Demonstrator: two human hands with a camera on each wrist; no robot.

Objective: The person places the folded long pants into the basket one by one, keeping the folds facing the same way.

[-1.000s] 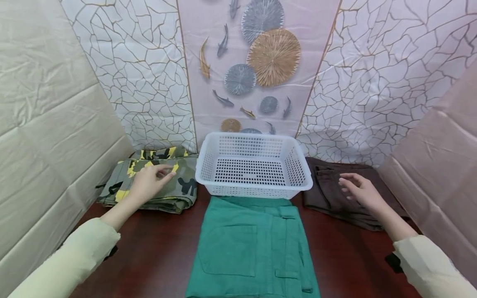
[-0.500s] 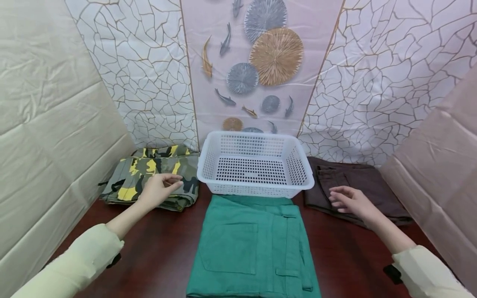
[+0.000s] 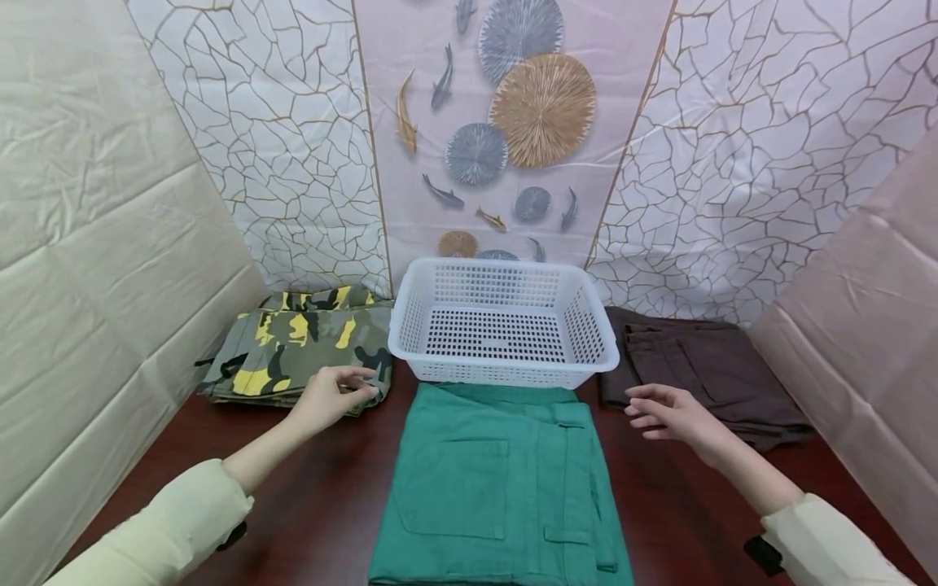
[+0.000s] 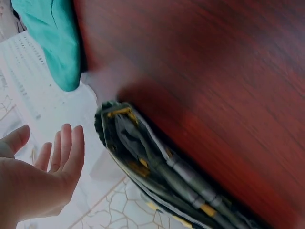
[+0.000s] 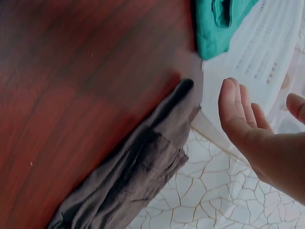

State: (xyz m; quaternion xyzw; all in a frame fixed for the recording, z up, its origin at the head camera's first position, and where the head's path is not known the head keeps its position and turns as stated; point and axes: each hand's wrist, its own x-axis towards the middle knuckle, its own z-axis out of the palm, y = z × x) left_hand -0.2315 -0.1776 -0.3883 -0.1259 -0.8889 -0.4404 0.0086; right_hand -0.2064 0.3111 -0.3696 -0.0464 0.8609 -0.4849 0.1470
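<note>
Folded green trousers (image 3: 469, 488) lie on the table in front of the white plastic basket (image 3: 506, 374). My left hand (image 3: 330, 399), its fingers relaxed, hovers over the front right corner of the folded camouflage garment (image 3: 293, 342) and holds nothing. On the other side my right hand (image 3: 674, 415) hangs above the front edge of the folded dark brown trousers (image 3: 703, 366), also with nothing in it. Both wrist views show the left hand (image 4: 43, 176) and the right hand (image 5: 262, 138) apart from the cloth, fingers loosely bent.
The dark red wooden table (image 3: 300, 521) shows on both sides of the green trousers. A patterned backdrop (image 3: 469, 203) rises right behind the basket. Cloth-covered walls close off the left (image 3: 95, 244) and right (image 3: 865, 342).
Both hands have drawn inward and toward me, off the middle of the camouflage and brown garments. The head view shifted slightly; the garments and basket stay put.
</note>
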